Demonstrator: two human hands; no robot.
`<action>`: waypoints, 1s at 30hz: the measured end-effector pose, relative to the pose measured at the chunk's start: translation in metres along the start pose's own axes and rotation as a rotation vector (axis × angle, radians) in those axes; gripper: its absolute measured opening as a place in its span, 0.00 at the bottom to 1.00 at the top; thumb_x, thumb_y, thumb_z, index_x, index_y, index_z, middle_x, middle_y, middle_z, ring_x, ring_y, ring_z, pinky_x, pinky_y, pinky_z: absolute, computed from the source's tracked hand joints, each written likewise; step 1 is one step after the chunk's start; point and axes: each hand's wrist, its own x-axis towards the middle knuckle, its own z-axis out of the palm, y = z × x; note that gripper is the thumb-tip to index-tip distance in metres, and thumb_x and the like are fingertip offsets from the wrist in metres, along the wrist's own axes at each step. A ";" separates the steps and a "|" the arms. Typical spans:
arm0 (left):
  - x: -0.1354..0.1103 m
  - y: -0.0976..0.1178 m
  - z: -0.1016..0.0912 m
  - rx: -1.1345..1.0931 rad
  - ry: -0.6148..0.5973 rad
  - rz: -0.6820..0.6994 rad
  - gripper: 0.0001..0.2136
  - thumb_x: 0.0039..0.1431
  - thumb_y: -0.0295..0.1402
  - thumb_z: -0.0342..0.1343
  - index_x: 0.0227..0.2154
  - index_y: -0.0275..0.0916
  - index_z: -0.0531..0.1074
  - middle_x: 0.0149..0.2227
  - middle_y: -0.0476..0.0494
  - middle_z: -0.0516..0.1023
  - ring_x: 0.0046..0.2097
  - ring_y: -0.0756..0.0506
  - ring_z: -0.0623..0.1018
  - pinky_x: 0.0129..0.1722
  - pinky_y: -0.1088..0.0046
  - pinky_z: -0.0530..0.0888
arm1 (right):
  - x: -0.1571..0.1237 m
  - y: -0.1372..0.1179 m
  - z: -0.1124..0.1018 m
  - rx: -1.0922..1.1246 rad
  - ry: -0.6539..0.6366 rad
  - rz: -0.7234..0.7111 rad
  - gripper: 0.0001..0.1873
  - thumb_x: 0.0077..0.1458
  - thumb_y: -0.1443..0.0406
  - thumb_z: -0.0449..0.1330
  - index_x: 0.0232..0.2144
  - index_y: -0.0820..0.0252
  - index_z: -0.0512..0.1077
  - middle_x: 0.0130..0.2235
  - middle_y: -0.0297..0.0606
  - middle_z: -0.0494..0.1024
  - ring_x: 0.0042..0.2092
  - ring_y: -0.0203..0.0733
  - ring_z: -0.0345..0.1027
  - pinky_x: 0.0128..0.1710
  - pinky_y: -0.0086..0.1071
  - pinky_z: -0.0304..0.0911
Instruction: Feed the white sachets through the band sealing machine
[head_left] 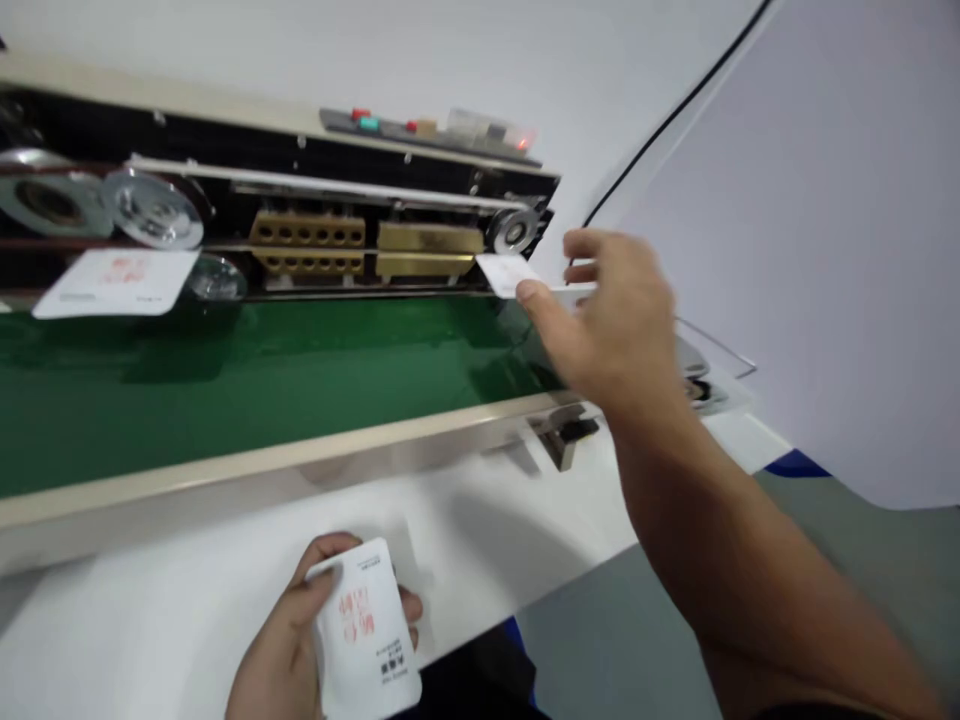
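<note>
My left hand (296, 625) is low in the view, close to me, and grips a white sachet with red and black print (365, 630) upright against the palm. My right hand (611, 315) is blurred and reaches out to the right end of a band sealing machine (427, 245). Its thumb and fingers pinch a white sachet (505, 273) next to the machine's lower right pulley. Another printed white sachet (116, 283) stands at the left end of the machine, along the edge of a green conveyor belt (225, 385), apart from both hands.
Brass heating blocks (367, 245) and metal pulleys sit along the machine's front. A control strip (427, 133) with red and green buttons runs along its top. A black cable (675, 110) rises behind it. A white surface (495, 510) lies below the belt, with grey floor (615, 620) beyond.
</note>
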 end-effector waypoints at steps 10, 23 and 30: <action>0.010 -0.003 -0.008 -0.103 -0.096 0.116 0.02 0.60 0.34 0.53 0.33 0.44 0.67 0.26 0.54 0.71 0.22 0.53 0.72 0.29 0.76 0.70 | -0.195 -0.014 0.022 0.281 -0.881 -0.087 0.09 0.64 0.60 0.56 0.38 0.60 0.62 0.32 0.35 0.70 0.30 0.39 0.63 0.29 0.33 0.57; 0.021 -0.017 -0.013 -0.098 -0.309 0.317 0.10 0.65 0.28 0.50 0.29 0.43 0.72 0.30 0.52 0.77 0.38 0.50 0.76 0.49 0.68 0.72 | -0.189 -0.004 0.026 0.817 -0.535 0.402 0.08 0.66 0.65 0.58 0.41 0.58 0.59 0.38 0.35 0.69 0.36 0.33 0.65 0.34 0.23 0.65; 0.020 -0.026 -0.016 0.006 -0.451 0.318 0.12 0.63 0.29 0.56 0.44 0.52 0.79 0.42 0.50 0.83 0.51 0.48 0.77 0.61 0.66 0.63 | -0.179 -0.011 0.040 1.050 -0.330 0.444 0.14 0.63 0.67 0.63 0.41 0.55 0.59 0.37 0.32 0.69 0.35 0.29 0.66 0.33 0.17 0.66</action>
